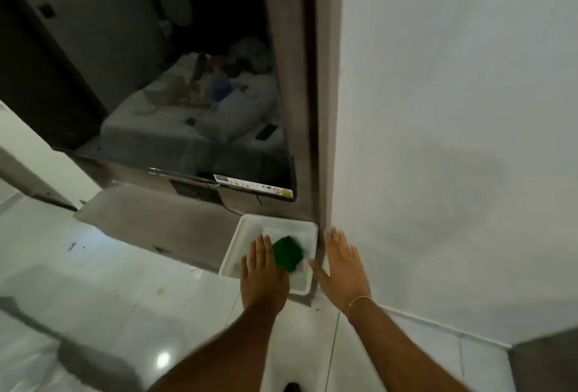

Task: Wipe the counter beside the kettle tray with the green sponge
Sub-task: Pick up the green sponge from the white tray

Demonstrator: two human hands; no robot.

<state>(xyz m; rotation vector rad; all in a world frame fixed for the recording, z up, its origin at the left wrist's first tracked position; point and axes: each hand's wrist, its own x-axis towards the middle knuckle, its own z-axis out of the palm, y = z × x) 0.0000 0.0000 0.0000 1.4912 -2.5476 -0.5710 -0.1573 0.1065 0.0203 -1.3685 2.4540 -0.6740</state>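
A white tray [247, 229] sits at the right end of a low grey counter [156, 219]. Inside it lies the green sponge [288, 253], slightly blurred. My left hand [262, 272] hovers flat over the tray's near left part with its fingers stretched out. The sponge sits just right of the forefinger, and the thumb is at its lower edge. No fingers curl around it. My right hand [341, 263] is spread open just right of the tray, by the wall corner, holding nothing. No kettle is visible.
A dark glossy screen [187, 94] hangs above the counter and reflects a bed. A white wall [453, 110] fills the right side, its corner post touching the tray. Shiny pale floor tiles [109, 297] lie below the counter's edge.
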